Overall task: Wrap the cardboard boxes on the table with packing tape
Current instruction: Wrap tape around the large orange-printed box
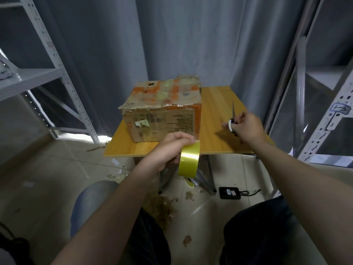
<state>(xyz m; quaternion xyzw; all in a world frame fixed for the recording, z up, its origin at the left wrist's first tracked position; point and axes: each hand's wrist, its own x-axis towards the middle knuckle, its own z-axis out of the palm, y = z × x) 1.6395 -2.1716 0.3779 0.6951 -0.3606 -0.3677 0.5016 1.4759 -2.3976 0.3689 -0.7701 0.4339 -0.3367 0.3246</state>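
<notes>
box (162, 109) sits on table (215, 115), left of centre. left hand (168, 150) grips tape roll (189, 161) at near edge. right hand (246, 127) holds scissors (233, 115) over table's right side.

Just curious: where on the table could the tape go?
Bare wood lies right of the box, up to the table's right edge, behind the right hand holding scissors. The narrow front strip is crowded by the left hand and tape roll.
</notes>
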